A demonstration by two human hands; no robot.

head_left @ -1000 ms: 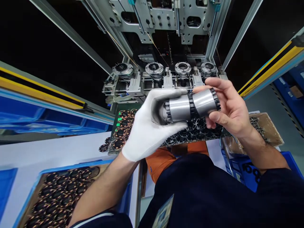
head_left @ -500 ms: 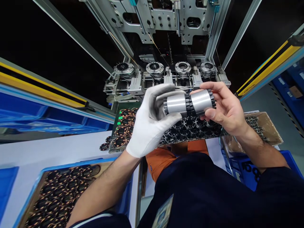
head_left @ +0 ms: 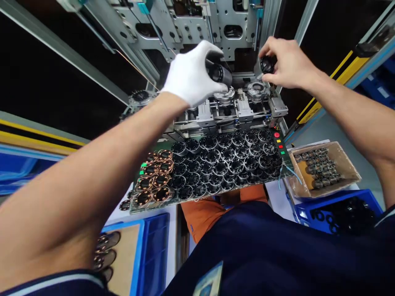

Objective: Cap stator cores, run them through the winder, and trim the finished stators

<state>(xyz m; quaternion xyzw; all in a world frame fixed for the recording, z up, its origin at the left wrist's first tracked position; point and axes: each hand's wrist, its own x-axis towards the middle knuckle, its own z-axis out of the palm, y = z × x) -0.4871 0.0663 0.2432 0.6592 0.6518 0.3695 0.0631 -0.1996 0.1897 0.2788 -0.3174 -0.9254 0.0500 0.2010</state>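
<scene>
My left hand, in a white glove, grips a silver cylindrical stator core with black toothed ends and holds it just above a round fixture nest of the machine. My bare right hand grips a second stator core above the neighbouring nest. Both arms are stretched forward over a green tray. On it stand several black unwound cores and, at its left end, copper-wound ones.
The winding machine's grey metal frame rises behind the nests. A cardboard box of small cores sits on a blue bin at the right. Another blue bin with wound parts is at the lower left. Yellow guard rails flank the machine.
The two cores were held end to end in front of my chest. My hands have separated them and reached forward and up, each carrying one core over a machine nest.
</scene>
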